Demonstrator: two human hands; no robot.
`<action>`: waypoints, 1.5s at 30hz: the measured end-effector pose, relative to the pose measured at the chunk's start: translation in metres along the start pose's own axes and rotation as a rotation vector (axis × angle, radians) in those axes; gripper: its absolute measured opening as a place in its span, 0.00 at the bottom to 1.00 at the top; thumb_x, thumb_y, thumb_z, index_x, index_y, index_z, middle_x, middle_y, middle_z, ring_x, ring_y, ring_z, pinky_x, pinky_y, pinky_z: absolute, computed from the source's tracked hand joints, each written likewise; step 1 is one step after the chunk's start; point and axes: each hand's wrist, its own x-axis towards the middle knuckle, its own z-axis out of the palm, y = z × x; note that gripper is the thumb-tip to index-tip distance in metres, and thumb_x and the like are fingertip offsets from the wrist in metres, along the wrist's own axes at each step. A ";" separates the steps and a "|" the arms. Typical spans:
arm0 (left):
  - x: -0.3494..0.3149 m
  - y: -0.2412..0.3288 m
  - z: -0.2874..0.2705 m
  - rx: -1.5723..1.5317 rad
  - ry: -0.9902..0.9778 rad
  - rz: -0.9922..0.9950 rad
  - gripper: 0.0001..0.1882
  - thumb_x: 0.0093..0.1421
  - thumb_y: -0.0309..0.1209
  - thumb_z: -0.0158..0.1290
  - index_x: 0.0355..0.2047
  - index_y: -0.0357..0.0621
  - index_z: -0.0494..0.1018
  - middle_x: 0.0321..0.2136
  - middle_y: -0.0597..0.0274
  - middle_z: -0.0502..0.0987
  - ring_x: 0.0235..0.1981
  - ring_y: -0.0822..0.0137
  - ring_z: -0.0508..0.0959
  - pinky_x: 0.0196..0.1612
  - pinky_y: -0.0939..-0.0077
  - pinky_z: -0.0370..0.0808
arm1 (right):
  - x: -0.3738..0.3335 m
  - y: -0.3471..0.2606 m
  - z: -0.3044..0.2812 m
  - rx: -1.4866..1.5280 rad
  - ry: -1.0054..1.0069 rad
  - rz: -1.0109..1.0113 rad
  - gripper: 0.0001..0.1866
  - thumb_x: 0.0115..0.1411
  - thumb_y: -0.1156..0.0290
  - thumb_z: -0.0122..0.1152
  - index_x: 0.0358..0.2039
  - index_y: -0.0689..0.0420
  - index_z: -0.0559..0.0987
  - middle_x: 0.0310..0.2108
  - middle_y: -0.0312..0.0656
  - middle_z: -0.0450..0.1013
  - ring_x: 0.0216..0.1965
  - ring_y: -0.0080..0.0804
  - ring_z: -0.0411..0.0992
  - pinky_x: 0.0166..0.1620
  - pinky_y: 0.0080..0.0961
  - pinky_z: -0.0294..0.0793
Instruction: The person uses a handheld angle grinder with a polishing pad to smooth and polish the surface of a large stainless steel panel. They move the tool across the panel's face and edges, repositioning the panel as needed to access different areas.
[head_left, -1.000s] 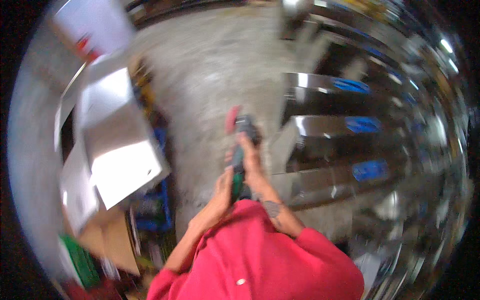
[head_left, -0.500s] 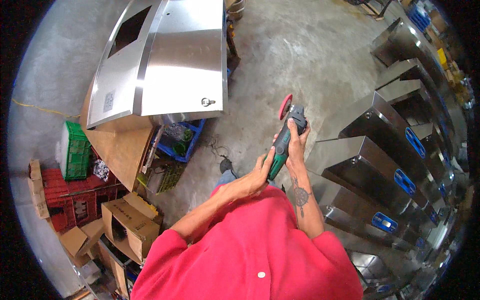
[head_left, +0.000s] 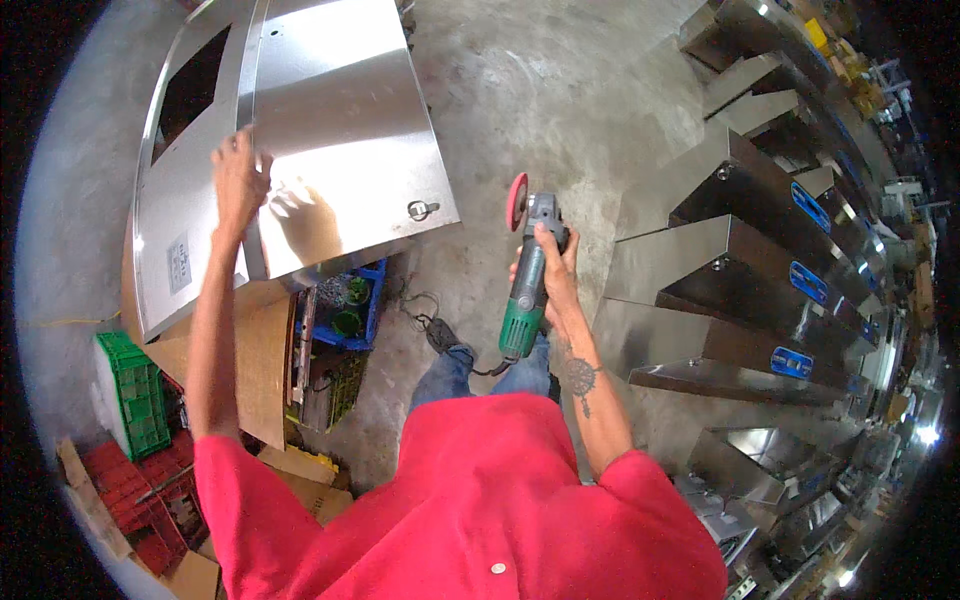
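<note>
My right hand (head_left: 562,272) grips an angle grinder (head_left: 522,318) with a green and dark grey body. Its red disc (head_left: 516,202) points up and left, and a black cord trails from the lower end. On the left, a large brushed stainless steel housing (head_left: 350,160) lies on a wooden board (head_left: 245,375). It has a dark rectangular cutout (head_left: 192,95) and a small latch near its right corner. My left hand (head_left: 240,188) is over the housing's bent ridge, fingers slightly curled and holding nothing. Whether the fingertips touch the metal I cannot tell.
Several similar steel housings (head_left: 690,255) with blue labels stand in a row on the right. Under the board sits a blue crate (head_left: 372,310). A green crate (head_left: 135,390), red crates (head_left: 165,490) and cardboard boxes (head_left: 310,490) are at the lower left.
My left hand has let go of the grinder and moved up and left over the steel housing. The grinder, now in my right hand alone, is more upright.
</note>
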 end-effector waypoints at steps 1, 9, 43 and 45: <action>0.010 -0.020 0.008 0.026 -0.063 -0.096 0.32 0.71 0.39 0.58 0.72 0.42 0.65 0.64 0.35 0.72 0.61 0.32 0.74 0.66 0.40 0.71 | 0.004 0.013 0.002 -0.043 0.025 -0.023 0.40 0.67 0.45 0.72 0.65 0.45 0.57 0.37 0.46 0.76 0.25 0.36 0.81 0.26 0.36 0.85; -0.002 -0.130 0.083 -0.179 -0.155 -0.089 0.41 0.75 0.32 0.52 0.79 0.26 0.47 0.77 0.29 0.56 0.78 0.39 0.59 0.80 0.51 0.57 | 0.035 0.086 0.003 -0.270 0.139 -0.084 0.46 0.66 0.47 0.75 0.72 0.51 0.58 0.47 0.45 0.76 0.38 0.33 0.81 0.38 0.33 0.84; 0.005 -0.109 0.056 -0.110 -0.182 -0.183 0.36 0.81 0.43 0.47 0.79 0.35 0.52 0.76 0.32 0.59 0.76 0.37 0.62 0.78 0.48 0.62 | 0.064 0.115 0.019 -0.437 0.126 0.072 0.50 0.64 0.36 0.71 0.75 0.48 0.58 0.58 0.55 0.78 0.56 0.49 0.80 0.57 0.42 0.79; 0.006 -0.105 0.056 -0.113 -0.187 -0.196 0.36 0.81 0.43 0.47 0.79 0.36 0.52 0.76 0.32 0.59 0.76 0.37 0.62 0.78 0.48 0.62 | 0.064 0.116 0.019 -0.438 0.134 0.076 0.50 0.64 0.36 0.71 0.75 0.47 0.58 0.57 0.55 0.78 0.55 0.49 0.81 0.56 0.42 0.80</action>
